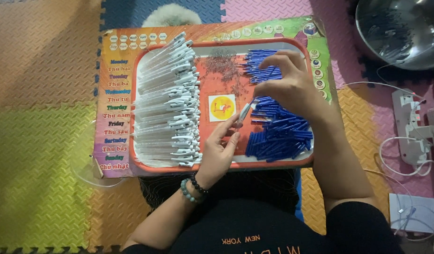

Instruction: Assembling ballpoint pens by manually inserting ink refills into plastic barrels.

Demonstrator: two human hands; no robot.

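While left hand (219, 148) reaches toward 1 o'clock pinching a white pen barrel (244, 113), right hand (292, 84) arches over blue pen parts (280, 136), fingertips pinched on one.

Metal bowl (399, 31) beyond the board's (217, 33) far right corner, cropped by top edge, contents blurred, blue pen parts (280, 134) partly hidden under right hand (292, 87), tiny springs (222, 63) indistinct, white fluffy object (171, 16) behind board, half concealed.
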